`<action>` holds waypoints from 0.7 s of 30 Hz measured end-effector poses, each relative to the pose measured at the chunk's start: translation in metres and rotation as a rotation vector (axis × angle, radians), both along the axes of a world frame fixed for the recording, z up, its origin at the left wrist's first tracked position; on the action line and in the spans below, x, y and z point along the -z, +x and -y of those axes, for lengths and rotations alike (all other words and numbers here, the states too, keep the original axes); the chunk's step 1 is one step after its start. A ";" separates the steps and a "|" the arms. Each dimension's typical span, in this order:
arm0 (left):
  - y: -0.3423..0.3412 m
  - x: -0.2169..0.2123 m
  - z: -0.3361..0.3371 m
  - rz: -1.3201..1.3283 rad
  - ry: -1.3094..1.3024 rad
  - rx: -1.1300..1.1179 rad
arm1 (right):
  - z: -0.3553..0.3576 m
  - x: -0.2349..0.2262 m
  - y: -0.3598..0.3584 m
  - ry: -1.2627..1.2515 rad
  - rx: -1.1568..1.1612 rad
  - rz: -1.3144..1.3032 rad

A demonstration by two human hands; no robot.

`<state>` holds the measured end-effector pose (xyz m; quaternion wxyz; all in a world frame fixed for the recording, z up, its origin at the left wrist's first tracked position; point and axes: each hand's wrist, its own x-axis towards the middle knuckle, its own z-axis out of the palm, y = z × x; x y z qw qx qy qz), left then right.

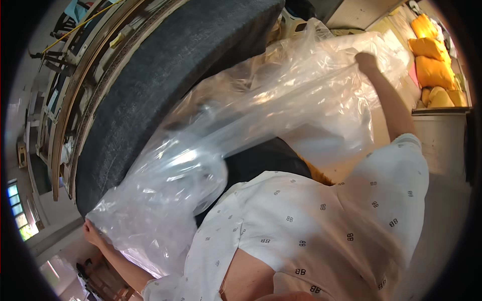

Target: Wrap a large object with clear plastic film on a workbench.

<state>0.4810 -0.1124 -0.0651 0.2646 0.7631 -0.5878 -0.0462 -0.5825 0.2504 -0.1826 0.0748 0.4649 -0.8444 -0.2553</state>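
Basically, the big clear crinkly plastic sheet ran diagonally between my hands, long axis from lower left to upper right, draped over the dark grey felt-covered curved panel. My left hand was clenched on its lower corner w/ the arm bent close. My right hand gripped the far top edge, arm stretched nearly straight, approx. overhead. Yellow cushions sat well beyond.

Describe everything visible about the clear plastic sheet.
The clear plastic sheet is thin, glossy and heavily wrinkled, catching bright glare. It is stretched diagonally across a dark grey padded piece, bunched thick near the lower end. The left hand grips its lower corner; the right hand grips its upper edge.
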 end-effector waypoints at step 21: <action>0.230 0.042 0.060 -0.367 0.374 -0.449 | 0.338 -0.076 0.134 -0.698 -0.453 0.679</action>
